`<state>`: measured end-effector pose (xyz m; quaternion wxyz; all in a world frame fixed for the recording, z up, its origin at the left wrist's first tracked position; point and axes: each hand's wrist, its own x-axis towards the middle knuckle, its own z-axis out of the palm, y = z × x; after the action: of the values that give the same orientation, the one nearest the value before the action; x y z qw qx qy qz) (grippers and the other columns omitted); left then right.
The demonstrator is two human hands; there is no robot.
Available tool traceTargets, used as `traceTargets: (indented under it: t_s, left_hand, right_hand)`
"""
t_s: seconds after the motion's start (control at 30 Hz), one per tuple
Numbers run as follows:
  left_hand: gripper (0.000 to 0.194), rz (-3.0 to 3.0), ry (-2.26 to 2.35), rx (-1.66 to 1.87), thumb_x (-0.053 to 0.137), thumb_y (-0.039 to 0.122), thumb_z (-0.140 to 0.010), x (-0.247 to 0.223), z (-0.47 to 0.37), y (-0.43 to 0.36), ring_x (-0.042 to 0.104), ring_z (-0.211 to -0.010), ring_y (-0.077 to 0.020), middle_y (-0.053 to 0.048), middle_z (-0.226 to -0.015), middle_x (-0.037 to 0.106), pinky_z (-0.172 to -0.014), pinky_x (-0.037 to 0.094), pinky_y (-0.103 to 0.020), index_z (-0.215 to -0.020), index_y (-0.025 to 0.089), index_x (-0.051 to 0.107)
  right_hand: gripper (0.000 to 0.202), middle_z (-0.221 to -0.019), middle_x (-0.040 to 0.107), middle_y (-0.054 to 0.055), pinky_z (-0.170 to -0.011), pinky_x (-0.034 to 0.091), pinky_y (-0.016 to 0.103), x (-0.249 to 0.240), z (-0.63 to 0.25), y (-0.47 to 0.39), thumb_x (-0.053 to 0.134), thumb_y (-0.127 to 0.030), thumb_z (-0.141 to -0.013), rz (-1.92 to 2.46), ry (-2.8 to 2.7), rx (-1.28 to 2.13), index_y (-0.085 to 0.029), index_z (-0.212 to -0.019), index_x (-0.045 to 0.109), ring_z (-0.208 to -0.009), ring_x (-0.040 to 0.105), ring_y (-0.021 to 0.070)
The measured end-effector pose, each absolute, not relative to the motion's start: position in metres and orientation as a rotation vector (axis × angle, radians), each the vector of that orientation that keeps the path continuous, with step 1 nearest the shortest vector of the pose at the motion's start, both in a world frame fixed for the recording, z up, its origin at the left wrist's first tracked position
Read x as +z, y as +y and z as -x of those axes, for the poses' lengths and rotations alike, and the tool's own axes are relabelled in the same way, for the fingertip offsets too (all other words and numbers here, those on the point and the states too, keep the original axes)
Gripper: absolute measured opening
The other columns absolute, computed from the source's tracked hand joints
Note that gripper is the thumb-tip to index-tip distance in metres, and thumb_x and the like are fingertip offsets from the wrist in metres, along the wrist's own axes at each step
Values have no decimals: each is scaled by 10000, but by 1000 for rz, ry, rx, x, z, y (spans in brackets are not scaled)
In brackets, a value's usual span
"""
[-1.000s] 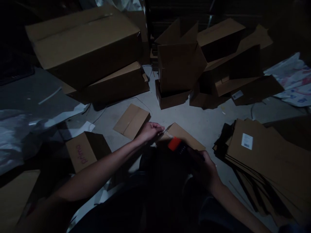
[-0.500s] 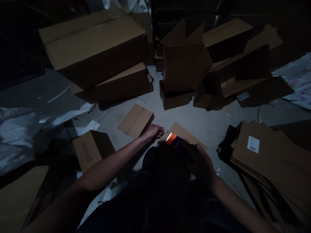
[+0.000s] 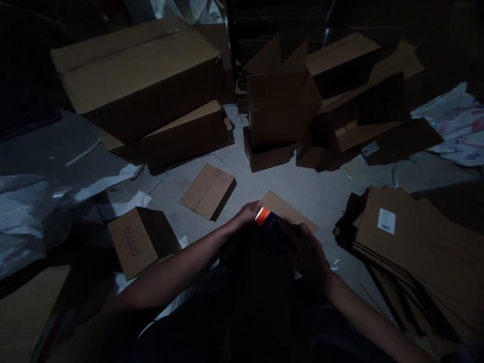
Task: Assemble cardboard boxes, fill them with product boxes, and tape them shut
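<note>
A: In the head view, what does the right hand [image 3: 312, 252] have?

B: It grips a dark-bodied device [image 3: 278, 226], fingers wrapped round the near end. The orange end, with a bright white strip, points away from that grip, up and to the left.

A: And the left hand [image 3: 249, 212]?

B: Its fingers are curled narrow, right by the orange end. I can't tell whether they touch it or pinch anything; it's too dark.

A: What lies about the grip?

B: Just beyond the device is a brown cardboard piece [image 3: 289, 209], partly hidden by the device and the right hand. Beyond the left hand and to its left, a small closed box [image 3: 207, 189] rests on the floor [image 3: 321, 186].

A: Further left?

B: A box with handwriting [image 3: 132, 242], left of the left hand, beyond the forearm. Crumpled plastic [image 3: 22, 217] lies farther out on that side.

A: Right of the grip?

B: A stack of flat cardboard [image 3: 416, 252], well apart from the right hand, with a white label [image 3: 386, 221] on top.

A: And farthest ahead?

B: A large long box [image 3: 139, 65] on top of a lower box [image 3: 189, 131], ahead and left; an open box [image 3: 282, 108] straight ahead, its flaps up.
</note>
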<state>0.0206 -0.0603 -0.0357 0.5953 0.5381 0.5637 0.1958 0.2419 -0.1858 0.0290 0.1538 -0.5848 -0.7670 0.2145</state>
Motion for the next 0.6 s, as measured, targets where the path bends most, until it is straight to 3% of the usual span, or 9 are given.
traceTargets:
  t_s: [0.17,0.4,0.6]
  left_hand:
    - [520,-1387,1285,447,437,605,-990,-28,-19,-63,664,-949,-256,-74,-936,759,-900,493,-335,-914,176,720]
    - [548,-1477,1263,424,407,599,-1013,-26,-14,-60,662,-1120,-299,-111,-1116,769,-1007,474,-368,-1064,169,744]
    - [594,-1547,1289,386,338,603,-1037,-31,-15,-59,673,-1094,-293,-115,-1056,775,-996,479,-370,-1018,168,743]
  right_hand:
    - [814,-1076,535,40,-741,577,335,36,-279,-203,640,-177,-854,1681,-2150,715,-385,-1594,374,-874,635,201]
    - [763,-1019,533,47,-690,579,325,15,-363,-277,604,-152,-866,1695,-2216,532,-360,-1579,428,-784,607,187]
    - [782,-1069,523,63,-713,593,336,7,-375,-301,599,-125,-861,1724,-2221,540,-353,-1586,415,-837,627,197]
